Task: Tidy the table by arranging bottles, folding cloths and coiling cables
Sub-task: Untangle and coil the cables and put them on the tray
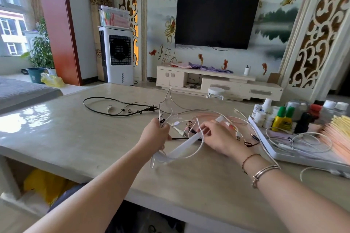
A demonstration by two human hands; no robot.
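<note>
My left hand [154, 135] is closed around a bunch of white cable loops [162, 115] that rise above it and hang below it. My right hand [217, 138] rests on the table, fingers curled over a strand of the same white cable beside a white bar-shaped device [181, 148]. A tangle of thin cables with small plugs [186, 128] lies between the hands. A black power cable [113, 108] lies loose on the table [75, 138] at the far left. Small bottles [282, 119] stand grouped on a white tray [280, 155] at the right.
The tray also holds more white cable [303, 142] and a stack of pink and yellow cloths [337, 134]. A white cable end [310, 169] lies below the tray. A grey sofa [22, 91] is at the left, a TV cabinet [217, 83] beyond the table.
</note>
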